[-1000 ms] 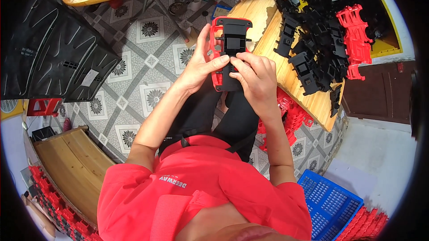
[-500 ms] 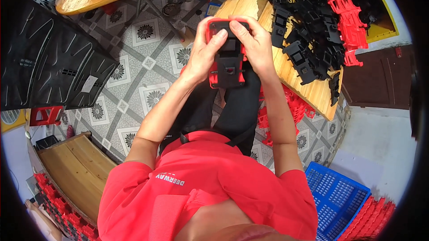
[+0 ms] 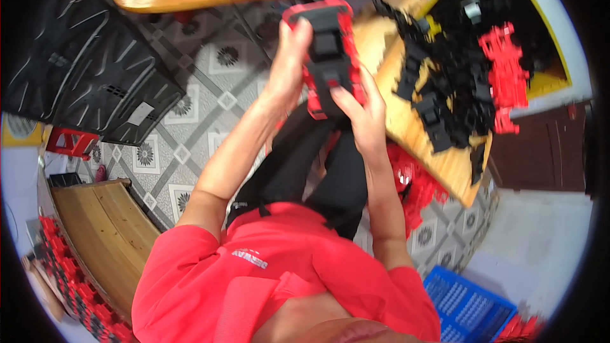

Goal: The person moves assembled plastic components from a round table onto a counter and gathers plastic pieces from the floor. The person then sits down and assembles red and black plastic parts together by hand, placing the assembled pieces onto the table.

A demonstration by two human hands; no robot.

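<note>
Above my knees I hold a plastic assembly [image 3: 328,43], a long red frame with a black insert lying in it. My left hand [image 3: 290,60] grips its upper left side, with the thumb on the face. Lower down, my right hand [image 3: 364,108] clasps the right side, its thumb on the black insert near the bottom end. Fingers behind the frame are hidden. To the right, a pile of black plastic inserts [image 3: 438,82] lies on a wooden board [image 3: 416,143]. Red frames [image 3: 505,76] stand at the pile's right edge.
A yellow-rimmed bin [image 3: 559,76] of black parts stands beyond the pile. More red frames [image 3: 413,181] lie below the board. A blue crate [image 3: 470,308] is at lower right. At left are black panels [image 3: 82,69], a red stool [image 3: 71,143] and a wooden bench [image 3: 105,228].
The assembly has risen slightly and tilted. My right hand has slid from its top end down to its lower right side. My left hand still grips the left side. The view has shifted.
</note>
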